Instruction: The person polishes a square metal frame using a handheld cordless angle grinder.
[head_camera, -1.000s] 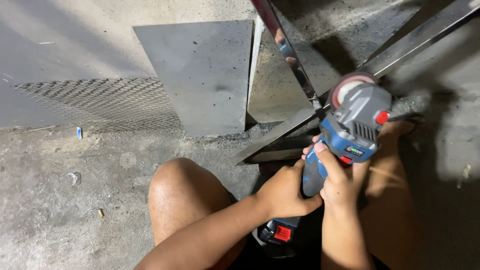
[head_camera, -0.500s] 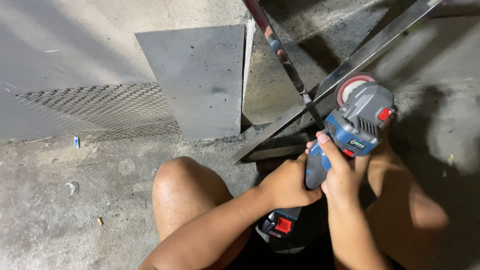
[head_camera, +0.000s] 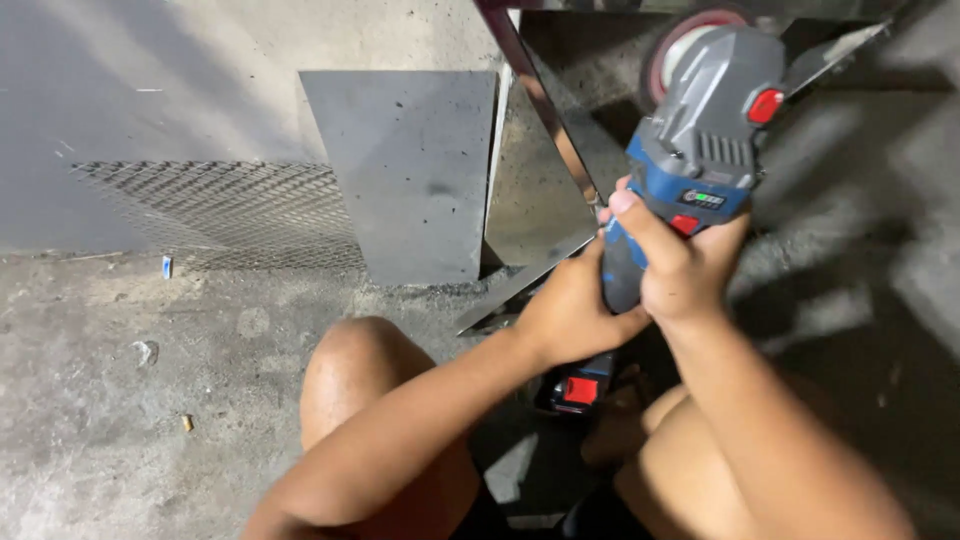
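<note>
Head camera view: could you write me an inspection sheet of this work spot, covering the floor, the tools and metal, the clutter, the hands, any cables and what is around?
Surface: rough grey concrete floor, dusty and stained.
Job's things: blue and grey angle grinder with red-rimmed disc at the top edge, raised over crossed shiny metal bars.
Clutter: small bits of debris on the floor by the wall.
Hands: left hand grips the grinder's lower body; right hand wraps the body above it.
Cables: nothing seen; the grinder ends in a battery pack with a red tab.
Surroundings: flat grey metal sheet and expanded metal mesh lean against the wall; person's bare knee below.
</note>
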